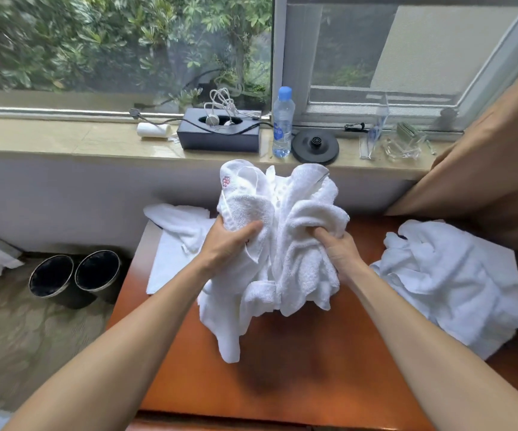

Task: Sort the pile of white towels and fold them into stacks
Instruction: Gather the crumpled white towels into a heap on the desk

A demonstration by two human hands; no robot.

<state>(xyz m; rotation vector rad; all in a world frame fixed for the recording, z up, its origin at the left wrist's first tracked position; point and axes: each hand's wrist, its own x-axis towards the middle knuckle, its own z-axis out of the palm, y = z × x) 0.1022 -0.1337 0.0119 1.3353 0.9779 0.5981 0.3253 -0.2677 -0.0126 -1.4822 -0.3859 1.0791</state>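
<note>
sort step | I see L hand (229, 241) + R hand (340, 247) both clenched into towel bunch (285, 206), held up over bench (282, 384) centre, prob. to find its edges | unsorted pile (447, 284) at right edge | flat towel (170, 247) at far-left corner, likely stack base

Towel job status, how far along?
Early. Done: no folded stack visible; only a flattish towel lies at the table's left edge, a crumpled one partly on it. In hand: left hand and right hand both grip a bunched bundle held up over the table. Left: that bundle plus the crumpled pile on the right, all unfolded.
</note>
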